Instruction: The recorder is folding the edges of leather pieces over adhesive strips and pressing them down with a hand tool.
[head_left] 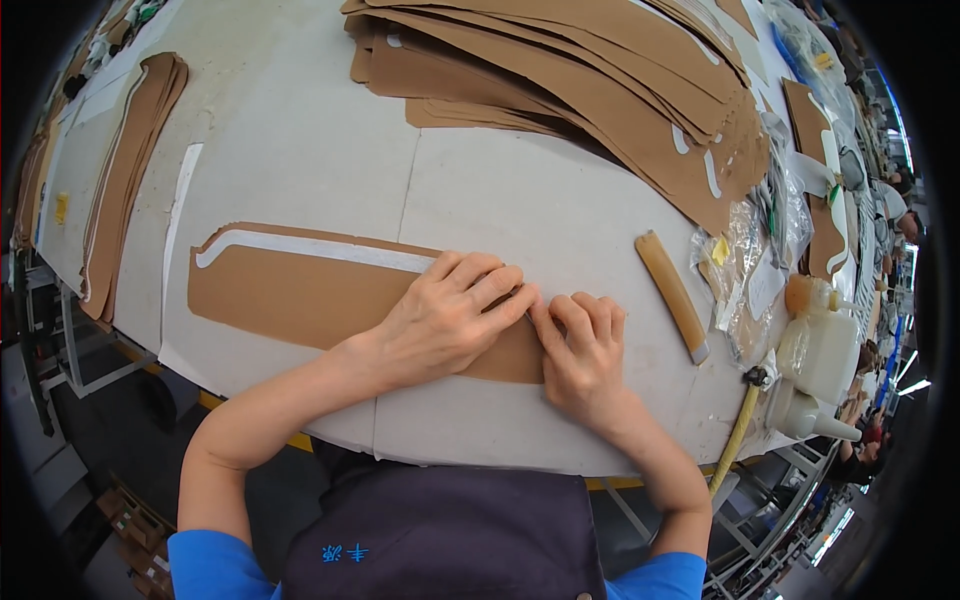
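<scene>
A long brown panel point(290, 295) with a white strip point(300, 245) along its upper edge lies flat on the pale worktable. My left hand point(455, 315) rests over its right part, thumb and index finger pinched at the upper right edge. My right hand point(582, 355) is at the panel's right end, fingers curled and thumb raised close to my left fingertips. What exactly is between the fingertips is partly hidden. A flat tan tool point(668, 290) lies to the right of my hands.
Stacks of brown panels lie at the back point(560, 60) and far left point(130, 180). On the right are plastic bags point(745, 320), a translucent bottle point(820, 355) and a yellow hose point(735, 435) with a nozzle. Other people work beyond the table's right side.
</scene>
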